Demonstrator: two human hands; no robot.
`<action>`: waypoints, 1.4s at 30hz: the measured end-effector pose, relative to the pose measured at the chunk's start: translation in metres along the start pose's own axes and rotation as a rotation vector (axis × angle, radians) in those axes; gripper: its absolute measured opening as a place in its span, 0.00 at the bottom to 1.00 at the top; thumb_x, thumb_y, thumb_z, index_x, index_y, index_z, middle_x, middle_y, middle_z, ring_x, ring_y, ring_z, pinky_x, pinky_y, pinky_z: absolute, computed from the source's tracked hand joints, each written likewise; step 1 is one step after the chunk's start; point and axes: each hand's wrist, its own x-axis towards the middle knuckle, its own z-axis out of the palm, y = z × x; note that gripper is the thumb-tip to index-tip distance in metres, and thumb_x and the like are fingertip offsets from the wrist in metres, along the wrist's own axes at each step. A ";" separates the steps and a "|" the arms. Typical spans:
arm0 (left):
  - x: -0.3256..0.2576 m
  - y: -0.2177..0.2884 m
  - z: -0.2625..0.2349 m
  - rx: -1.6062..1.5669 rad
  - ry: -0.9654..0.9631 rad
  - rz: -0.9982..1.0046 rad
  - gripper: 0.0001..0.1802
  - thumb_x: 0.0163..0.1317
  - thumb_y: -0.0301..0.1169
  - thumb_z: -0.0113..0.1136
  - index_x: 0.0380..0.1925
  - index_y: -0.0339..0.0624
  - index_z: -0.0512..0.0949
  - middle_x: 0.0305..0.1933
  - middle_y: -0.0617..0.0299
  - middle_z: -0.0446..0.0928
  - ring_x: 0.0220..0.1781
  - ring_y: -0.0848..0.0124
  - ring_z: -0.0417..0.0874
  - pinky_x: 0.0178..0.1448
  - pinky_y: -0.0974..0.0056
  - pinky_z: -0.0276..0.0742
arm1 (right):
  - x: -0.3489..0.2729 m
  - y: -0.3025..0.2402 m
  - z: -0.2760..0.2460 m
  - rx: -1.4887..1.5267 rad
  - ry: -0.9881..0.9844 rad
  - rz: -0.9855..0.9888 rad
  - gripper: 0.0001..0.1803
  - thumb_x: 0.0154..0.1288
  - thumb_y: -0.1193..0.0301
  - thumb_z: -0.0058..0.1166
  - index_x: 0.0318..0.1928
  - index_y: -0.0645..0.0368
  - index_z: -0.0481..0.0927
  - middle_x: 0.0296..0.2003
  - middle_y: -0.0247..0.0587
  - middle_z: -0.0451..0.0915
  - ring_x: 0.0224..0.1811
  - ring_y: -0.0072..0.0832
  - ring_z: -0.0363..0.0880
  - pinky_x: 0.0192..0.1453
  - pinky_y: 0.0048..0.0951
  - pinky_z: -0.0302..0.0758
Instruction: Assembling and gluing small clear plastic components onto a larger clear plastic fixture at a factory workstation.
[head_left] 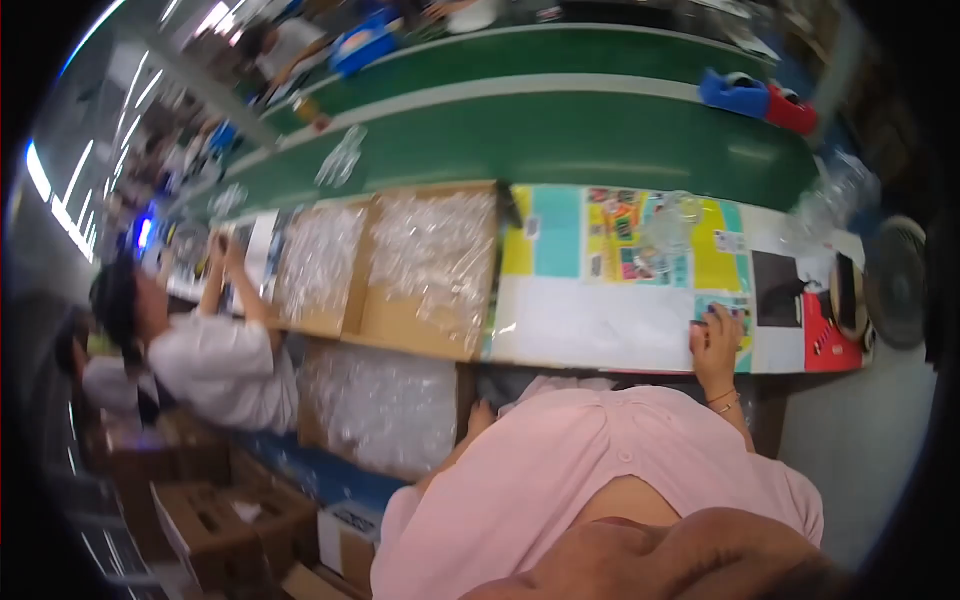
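- The right hand (716,340) lies on the near edge of the work table (600,325), fingers curled down onto a small printed card (738,318); whether it pinches the card or only presses on it cannot be told, since the fingers hide the contact.
- The left hand (482,416) is below the table edge, beside the lower carton of clear plastic pieces (385,405). Only its back and knuckles show, the rest is hidden behind the pink garment (590,480), so its state cannot be told.
- On the table, beyond the right hand, lies a colourful printed sheet (625,235) with a clear plastic piece (668,225) on it, blurred and hard to outline.
- Left of the sheet, two open cartons of clear plastic pieces (430,255) sit on the table; the single pieces cannot be made out.
- At the table's right end are a red object (825,345) and a round dark fan (895,282), cut by the dark rim.
- Beyond the table runs a green conveyor belt (560,140), with a blue and red object (758,98) on it.
- Left of the cartons a co-worker in a white shirt (215,365) raises both hands; what they hold is too blurred to tell.
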 end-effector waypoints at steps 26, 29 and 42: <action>-0.261 0.366 -0.274 -1.438 -0.831 2.077 0.36 0.60 0.64 0.43 0.38 0.40 0.82 0.53 0.40 0.63 0.56 0.48 0.65 0.61 0.51 0.60 | -0.010 0.002 -0.002 0.047 0.271 -0.097 0.16 0.59 0.64 0.45 0.33 0.64 0.80 0.33 0.53 0.80 0.36 0.51 0.77 0.46 0.44 0.72; -0.228 0.353 -0.284 -1.249 -0.528 1.954 0.21 0.57 0.49 0.56 0.38 0.43 0.82 0.50 0.43 0.70 0.51 0.54 0.72 0.55 0.58 0.67 | -0.018 0.021 0.005 -0.010 0.125 -0.060 0.11 0.66 0.71 0.44 0.42 0.63 0.76 0.49 0.47 0.75 0.53 0.44 0.69 0.60 0.39 0.62; 0.126 0.203 -0.455 0.256 1.195 0.496 0.28 0.54 0.33 0.61 0.56 0.41 0.69 0.58 0.43 0.67 0.60 0.53 0.68 0.64 0.53 0.62 | -0.023 0.008 -0.001 -0.105 0.105 0.060 0.11 0.66 0.72 0.44 0.45 0.63 0.75 0.50 0.49 0.73 0.55 0.44 0.68 0.60 0.40 0.62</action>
